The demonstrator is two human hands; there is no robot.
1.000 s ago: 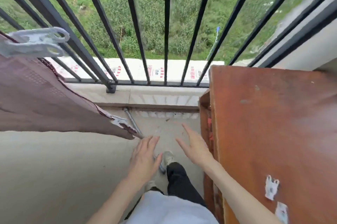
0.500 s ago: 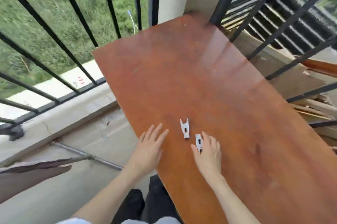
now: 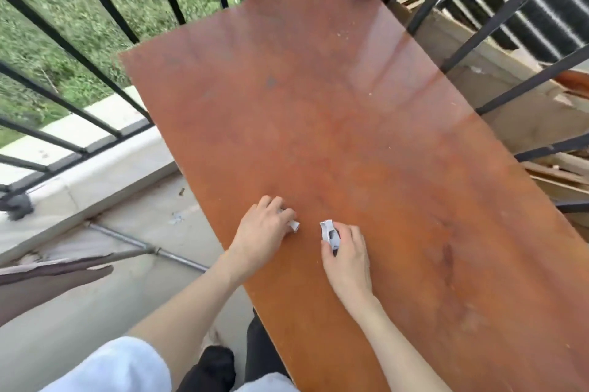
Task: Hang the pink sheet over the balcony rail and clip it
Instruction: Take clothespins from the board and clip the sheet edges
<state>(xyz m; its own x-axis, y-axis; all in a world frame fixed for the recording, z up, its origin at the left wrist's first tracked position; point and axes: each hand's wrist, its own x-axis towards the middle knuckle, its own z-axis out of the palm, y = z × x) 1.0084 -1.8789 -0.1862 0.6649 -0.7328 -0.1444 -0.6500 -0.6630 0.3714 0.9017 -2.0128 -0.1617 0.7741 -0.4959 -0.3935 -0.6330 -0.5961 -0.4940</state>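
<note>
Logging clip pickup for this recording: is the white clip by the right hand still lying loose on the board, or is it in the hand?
In the hand. The right hand pinches the white clip, thumb and fingers curled round it above the brown board.

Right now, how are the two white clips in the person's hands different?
The clip in the left hand is mostly hidden, only its tip poking out past the fingers; the clip in the right hand shows most of its body. The left clip points right; the right clip points away from the person. Both are white, held just above the brown board.
</note>
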